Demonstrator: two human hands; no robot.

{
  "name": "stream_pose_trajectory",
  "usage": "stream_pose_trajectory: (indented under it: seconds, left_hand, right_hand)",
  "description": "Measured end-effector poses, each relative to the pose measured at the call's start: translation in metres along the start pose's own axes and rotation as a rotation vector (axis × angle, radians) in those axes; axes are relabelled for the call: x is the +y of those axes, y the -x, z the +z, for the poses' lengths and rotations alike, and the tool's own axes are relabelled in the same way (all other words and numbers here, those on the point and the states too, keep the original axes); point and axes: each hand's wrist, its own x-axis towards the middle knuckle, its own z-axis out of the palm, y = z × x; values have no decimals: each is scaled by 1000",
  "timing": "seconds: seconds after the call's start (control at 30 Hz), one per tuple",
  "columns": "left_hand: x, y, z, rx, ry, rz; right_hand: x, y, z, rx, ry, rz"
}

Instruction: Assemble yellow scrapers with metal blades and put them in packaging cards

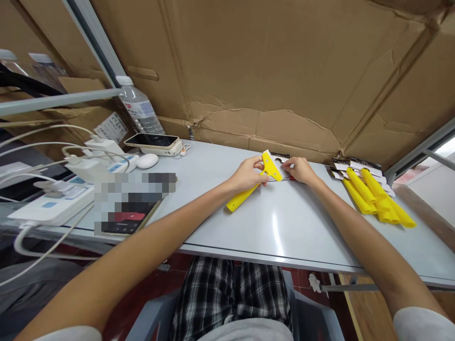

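Note:
My left hand (249, 173) is closed around a yellow scraper (243, 199), whose wide head points up and to the right and whose handle slants down to the left. Small screws show on the scraper's head. To its right, my right hand (299, 169) has thumb and fingertips pinched together; whatever is between them is too small to make out. Just behind the fingertips lies a black-and-white card (280, 157) with a round hole. A thin metal rod (274, 180) with a red end, perhaps a screwdriver, shows beneath the two hands.
Several yellow scrapers (377, 199) with cards lie at the right. Leftward are a phone (152, 140) on a white block, a white mouse (147, 161), a power strip (53, 208) with cables and a partly blurred device (130, 218). A water bottle (142, 111) stands behind, against cardboard (263, 71).

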Motion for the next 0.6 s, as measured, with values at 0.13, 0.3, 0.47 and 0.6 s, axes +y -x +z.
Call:
stream_pose_trajectory:
  seconds: [0.13, 0.3, 0.47, 0.6]
  left_hand:
    - [-3, 1, -3, -17, -4, -8]
    - [-1, 6, -4, -56, -136, 162]
    - [2, 10, -7, -133, -178, 295]
    - [3, 11, -8, -153, -209, 309]
  right_hand:
    - [-3, -1, 1, -10, -2, 24]
    - [-6, 2, 0, -10, -1, 74]
    - [-12, 12, -8, 107, -17, 66]
    - [-25, 36, -21, 248, -113, 32]
